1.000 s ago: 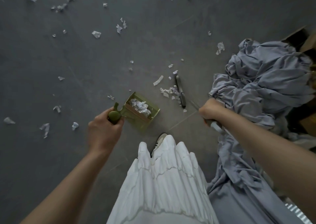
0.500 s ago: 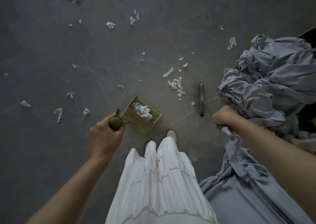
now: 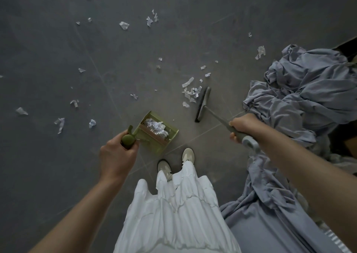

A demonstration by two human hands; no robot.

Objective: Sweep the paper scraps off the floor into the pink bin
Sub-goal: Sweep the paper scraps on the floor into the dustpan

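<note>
My left hand (image 3: 117, 155) grips the round end of a green dustpan's handle. The dustpan (image 3: 157, 132) sits on the grey floor just ahead of my feet, with white paper scraps inside it. My right hand (image 3: 244, 126) is closed on the handle of a grey broom, whose narrow head (image 3: 202, 104) rests on the floor to the right of the dustpan. A small heap of paper scraps (image 3: 191, 94) lies against the left side of the broom head. Several more scraps (image 3: 123, 25) are scattered over the floor farther out and to the left. No pink bin is in view.
A large crumpled grey-blue sheet (image 3: 301, 96) is piled on the floor at the right and trails down beside my right leg. My white skirt (image 3: 177, 210) and two pale shoes (image 3: 188, 155) fill the bottom centre. A dark opening (image 3: 347, 48) sits at the right edge.
The broom head has swung from the right back to the left, up against the small heap of scraps. The dustpan and my left hand have stayed put. The view has shifted slightly.
</note>
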